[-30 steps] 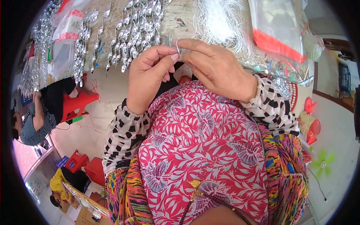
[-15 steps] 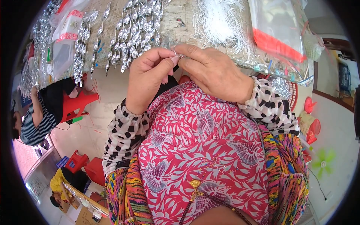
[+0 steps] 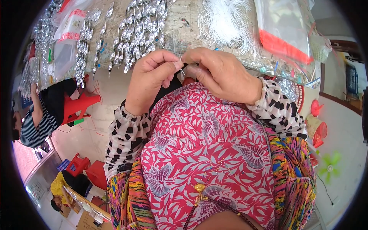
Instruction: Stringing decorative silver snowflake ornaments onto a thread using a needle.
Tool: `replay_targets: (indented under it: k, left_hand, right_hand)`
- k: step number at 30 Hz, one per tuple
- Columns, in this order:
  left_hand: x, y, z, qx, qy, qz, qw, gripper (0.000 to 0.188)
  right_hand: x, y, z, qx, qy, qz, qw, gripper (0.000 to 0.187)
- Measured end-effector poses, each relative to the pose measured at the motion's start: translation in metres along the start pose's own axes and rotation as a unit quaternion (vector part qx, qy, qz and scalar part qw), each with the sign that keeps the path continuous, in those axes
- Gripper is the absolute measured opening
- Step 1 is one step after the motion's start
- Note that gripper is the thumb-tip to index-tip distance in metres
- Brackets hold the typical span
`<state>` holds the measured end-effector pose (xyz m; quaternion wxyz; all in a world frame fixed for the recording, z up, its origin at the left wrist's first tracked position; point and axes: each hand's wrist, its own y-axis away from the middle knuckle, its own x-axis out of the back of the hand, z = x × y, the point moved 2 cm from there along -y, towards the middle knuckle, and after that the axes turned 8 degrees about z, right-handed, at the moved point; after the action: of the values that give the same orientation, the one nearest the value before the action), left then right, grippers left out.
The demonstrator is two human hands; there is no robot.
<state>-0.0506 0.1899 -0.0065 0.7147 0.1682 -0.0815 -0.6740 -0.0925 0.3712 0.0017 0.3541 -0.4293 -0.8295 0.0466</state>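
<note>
My left hand [image 3: 152, 78] is closed in a pinch at the near edge of the table, thumb against forefinger, on a thin white string [image 3: 183, 71]. A short end of the string hangs below the fingertips. My right hand [image 3: 220, 73] meets it from the right, its fingers bent and its forefinger tip touching the pinch where the string passes. Most of the string is hidden by the fingers. Beyond my hands, strands of shiny silver drop-shaped pieces [image 3: 143, 28] lie in rows on the table. A loose bundle of white strings [image 3: 226, 25] lies to their right.
The worn table [image 3: 184, 36] runs across the top. Clear plastic bags with a red band [image 3: 285, 46] lie at its right, more plastic packaging [image 3: 71, 28] at its left. A red basket [image 3: 299, 96] is below the right edge. At left, a person [image 3: 36, 126] sits near a red stool [image 3: 80, 105].
My right hand has shifted slightly right, and its fingers have opened a little from around the string. The string's end now hangs down below my left fingertips. The left hand has barely moved.
</note>
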Motion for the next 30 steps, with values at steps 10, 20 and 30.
replay_targets:
  k: [10, 20, 30]
  left_hand:
    - [-0.002, 0.0, -0.007, 0.048, 0.013, -0.027, 0.998, 0.006]
    - [-0.003, 0.003, -0.008, 0.034, -0.022, -0.034, 0.999, 0.006]
    - [-0.008, 0.005, -0.005, -0.007, -0.075, -0.025, 0.997, 0.007]
  right_hand:
    - [0.0, -0.008, -0.001, 0.108, 0.087, -0.015, 0.99, 0.025]
    - [0.0, -0.007, 0.003, 0.009, 0.034, -0.047, 0.998, 0.023]
    - [0.001, -0.006, 0.006, -0.162, -0.169, -0.08, 0.969, 0.016]
